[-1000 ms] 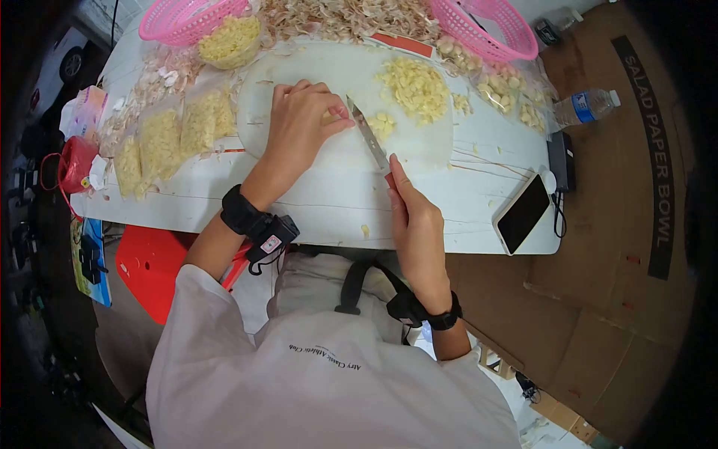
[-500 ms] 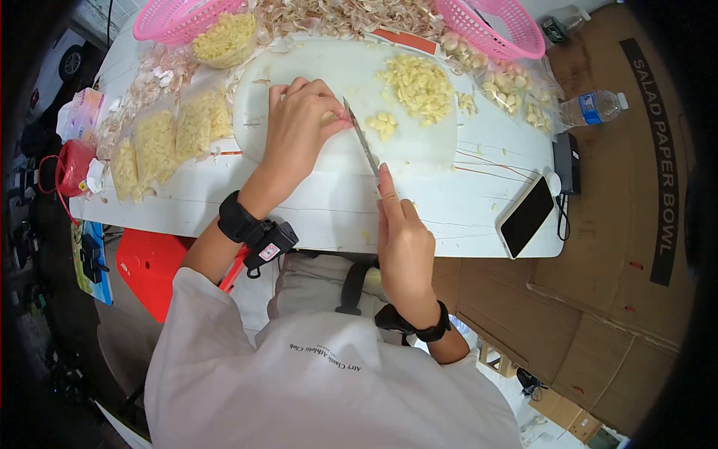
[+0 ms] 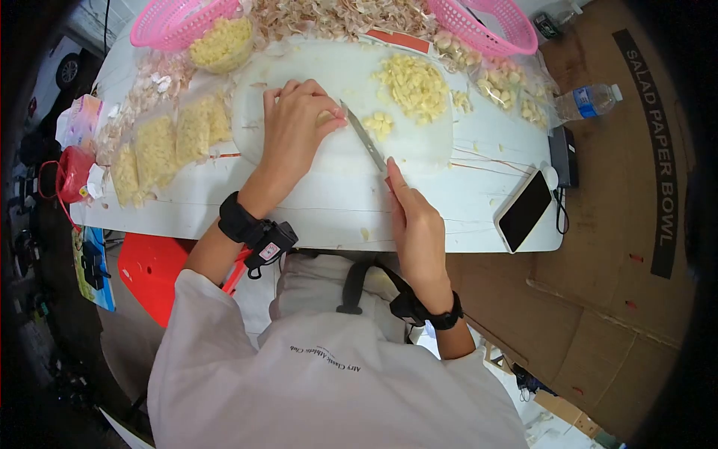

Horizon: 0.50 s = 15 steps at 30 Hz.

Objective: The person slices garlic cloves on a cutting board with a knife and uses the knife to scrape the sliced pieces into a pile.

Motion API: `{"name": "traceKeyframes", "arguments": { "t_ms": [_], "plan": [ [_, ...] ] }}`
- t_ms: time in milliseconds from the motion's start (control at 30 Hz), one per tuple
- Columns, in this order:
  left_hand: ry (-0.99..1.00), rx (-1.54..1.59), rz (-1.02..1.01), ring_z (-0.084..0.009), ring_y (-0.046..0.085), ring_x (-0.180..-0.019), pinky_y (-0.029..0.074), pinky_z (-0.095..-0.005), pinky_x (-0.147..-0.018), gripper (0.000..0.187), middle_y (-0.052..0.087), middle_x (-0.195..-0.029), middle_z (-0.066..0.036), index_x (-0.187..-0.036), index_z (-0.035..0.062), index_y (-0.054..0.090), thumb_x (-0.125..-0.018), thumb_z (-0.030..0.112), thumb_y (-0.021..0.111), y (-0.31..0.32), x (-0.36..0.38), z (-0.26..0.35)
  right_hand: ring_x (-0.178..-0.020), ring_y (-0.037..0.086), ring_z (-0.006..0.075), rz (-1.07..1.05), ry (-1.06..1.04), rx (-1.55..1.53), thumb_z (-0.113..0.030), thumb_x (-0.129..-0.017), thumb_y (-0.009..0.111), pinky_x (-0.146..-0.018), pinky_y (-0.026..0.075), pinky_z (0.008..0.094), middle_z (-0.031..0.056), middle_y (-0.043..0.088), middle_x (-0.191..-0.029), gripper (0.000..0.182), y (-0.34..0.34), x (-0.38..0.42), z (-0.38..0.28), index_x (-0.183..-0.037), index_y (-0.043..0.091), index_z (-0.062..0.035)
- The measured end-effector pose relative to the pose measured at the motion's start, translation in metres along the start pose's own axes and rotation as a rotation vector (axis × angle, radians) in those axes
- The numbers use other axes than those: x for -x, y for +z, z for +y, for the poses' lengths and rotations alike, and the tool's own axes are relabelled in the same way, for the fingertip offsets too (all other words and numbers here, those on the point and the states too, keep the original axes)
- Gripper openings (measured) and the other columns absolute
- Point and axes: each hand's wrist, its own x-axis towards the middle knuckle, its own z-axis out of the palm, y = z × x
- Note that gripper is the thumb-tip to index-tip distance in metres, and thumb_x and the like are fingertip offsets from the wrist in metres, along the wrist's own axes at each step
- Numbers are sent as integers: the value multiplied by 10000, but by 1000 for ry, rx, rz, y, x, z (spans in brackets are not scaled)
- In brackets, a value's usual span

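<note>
Over the white cutting board (image 3: pixel 321 63), my left hand (image 3: pixel 298 129) pinches a small pale garlic clove (image 3: pixel 326 116) between thumb and fingers. My right hand (image 3: pixel 416 228) is closed round the handle of a knife (image 3: pixel 365 140). Its blade slants up and left, with the tip close to my left fingertips. A small group of garlic pieces (image 3: pixel 379 124) lies just right of the blade. Behind it, a larger heap of sliced garlic (image 3: pixel 413 86) covers the board's right part.
Bags of chopped garlic (image 3: pixel 157 152) and a filled tub (image 3: pixel 221 45) stand left. Garlic skins (image 3: pixel 336 16) and pink baskets (image 3: pixel 486 26) are at the back. A phone (image 3: pixel 525 211), a bottle (image 3: pixel 588 102) and bagged cloves (image 3: pixel 499 82) are right.
My right hand and the knife have shifted right, and the blade slants more. My left hand has moved only slightly, still pinching the clove.
</note>
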Motion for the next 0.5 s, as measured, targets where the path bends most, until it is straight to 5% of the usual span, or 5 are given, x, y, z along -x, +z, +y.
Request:
{"name": "traceKeyframes", "arguments": {
  "t_ms": [167, 500],
  "plan": [
    [-5, 11, -12, -230, 559, -969, 317, -405, -922, 92, 669, -932, -25, -793, 110, 769, -750, 189, 787, 0, 0, 1, -624, 595, 338, 127, 13, -236, -29, -932, 595, -561, 491, 440, 148, 577, -749, 560, -4, 3, -3, -1463, 478, -160],
    [-18, 3, 6, -224, 559, -962, 308, -397, -929, 89, 658, -912, -18, -764, 113, 760, -741, 193, 792, 1, -1, 1, -589, 591, 336, 37, 49, -141, -53, -931, 608, -529, 488, 441, 154, 569, -735, 552, -3, 3, -14, -1458, 485, -164]
  ]
}}
